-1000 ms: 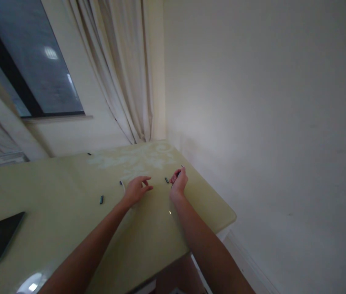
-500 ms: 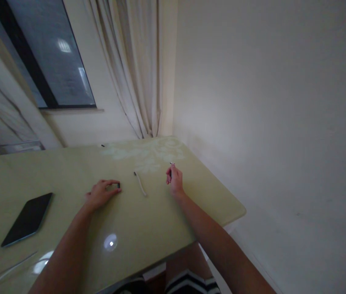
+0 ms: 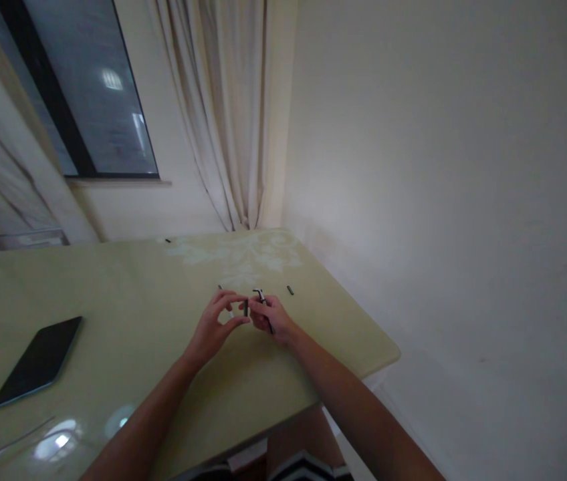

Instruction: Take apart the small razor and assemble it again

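My left hand (image 3: 217, 325) is closed, pinching a small dark cylinder-like piece (image 3: 246, 308) upright between thumb and fingertips. Close beside it, my right hand (image 3: 273, 316) grips a slim dark-handled tool with a pale, angled head (image 3: 259, 292); its exact kind is unclear. The right fingertips are very near the dark piece, and I cannot tell whether they touch it. Behind my left fingers lies a thin white strip with a dark end (image 3: 220, 287), mostly hidden. Another small dark piece (image 3: 290, 290) rests on the table just beyond my right hand.
The pale green table (image 3: 354, 334) meets a wall on the right. A black tablet (image 3: 37, 361) lies at the left, with a thin cable-like line (image 3: 10, 444) in front of it. A tiny dark object (image 3: 168, 240) sits at the far edge, below the curtain (image 3: 223, 120).
My left hand has moved right with the dark piece, and my right hand has come slightly left and down to meet it. The small dark piece beyond my right hand now shows.
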A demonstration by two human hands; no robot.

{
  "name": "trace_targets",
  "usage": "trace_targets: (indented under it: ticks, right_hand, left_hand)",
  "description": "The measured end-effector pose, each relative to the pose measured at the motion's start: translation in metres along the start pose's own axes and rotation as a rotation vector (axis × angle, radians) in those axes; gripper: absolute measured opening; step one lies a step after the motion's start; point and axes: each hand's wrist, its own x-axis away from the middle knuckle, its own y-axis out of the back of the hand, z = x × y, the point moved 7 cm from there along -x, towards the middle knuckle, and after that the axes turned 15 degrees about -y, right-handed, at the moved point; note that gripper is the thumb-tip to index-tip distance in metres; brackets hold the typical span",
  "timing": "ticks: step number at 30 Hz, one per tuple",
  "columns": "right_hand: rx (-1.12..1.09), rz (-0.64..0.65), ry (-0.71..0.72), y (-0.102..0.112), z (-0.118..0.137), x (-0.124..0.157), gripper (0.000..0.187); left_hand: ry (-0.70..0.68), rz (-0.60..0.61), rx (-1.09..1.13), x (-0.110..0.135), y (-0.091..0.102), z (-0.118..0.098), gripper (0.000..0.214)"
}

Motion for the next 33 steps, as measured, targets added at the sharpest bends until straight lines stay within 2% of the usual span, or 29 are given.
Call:
trace_targets:
  ticks: [3,6,11,15,20,24,28,33]
  right_hand:
    - [-0.014,0.06,0.005,-0.004,-0.001,0.002,0.039]
    - [-0.024,0.057,0.036,-0.004,0.0,0.001,0.035]
    - [-0.048,-0.056,0.097,0.003,0.005,0.0,0.036]
    - [-0.007,-0.111,0.117,0.006,0.009,0.0,0.039]
    - [0.198,-0.273,0.215,0.01,0.013,0.004,0.042]
    - [0.381,-0.384,0.299,0.008,0.016,0.012,0.043]
    - [0.665,-0.411,0.416,0.0,0.021,0.022,0.035]
    - [0.959,-0.389,0.57,-0.011,0.024,0.031,0.027]
  left_hand:
    - [0.0,-0.037,0.039,0.003,0.0,-0.002,0.034]
    - [0.019,-0.048,0.061,0.002,0.002,-0.001,0.034]
    - [0.164,-0.001,0.104,0.004,0.002,0.009,0.056]
    - [0.249,0.024,0.18,0.008,0.0,0.017,0.058]
    - [0.439,0.033,0.338,0.014,-0.007,0.022,0.048]
    - [0.565,0.028,0.356,0.017,-0.007,0.023,0.055]
    - [0.685,0.068,0.428,0.025,-0.014,0.027,0.062]
    - [0.664,0.125,0.492,0.025,-0.02,0.021,0.053]
